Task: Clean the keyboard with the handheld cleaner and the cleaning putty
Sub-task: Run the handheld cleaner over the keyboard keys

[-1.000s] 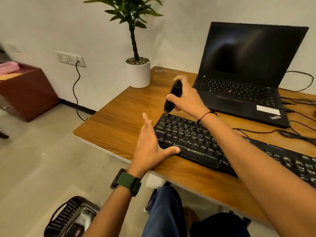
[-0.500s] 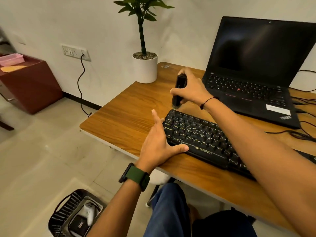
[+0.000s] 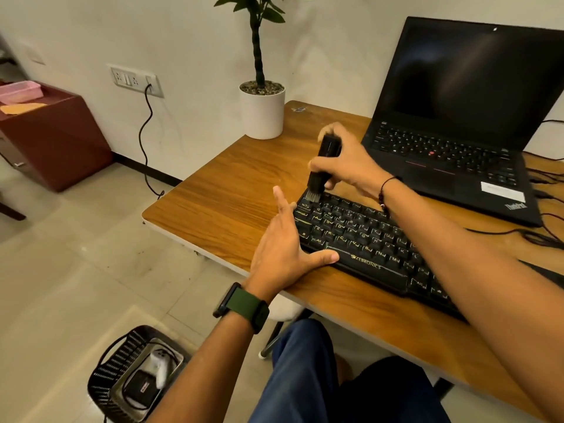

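The keyboard lies flat on the wooden surface, just in front of an open laptop. It looks like a stiff slab, heavy enough to sit still under light brushing but likely to slide on the smooth wood if pushed sideways. The left hand steadies it: the fingers are spread and straight along the keyboard's left end, with the thumb lying against the near edge. Bracing at that corner looks like the sensible place to hold it. The keycaps are small parts, so strokes should probably be light.

The cleaner is a slim black stick, held nearly upright in the right hand, whose fingers and thumb curl around its middle. Its pale bristle tip touches the far left corner of the keys. It seems light and rigid with a soft brush end, and a grip around the middle of the body gives good control of the tip.

The right forearm crosses over the keyboard and hides a stretch of keys, and the keyboard's right end runs under the arm, so its full length cannot be seen. The top of the right hand is blurred, which makes the fingertips there hard to make out. No putty can be found anywhere. A black basket on the floor holds a few items too unclear to name.
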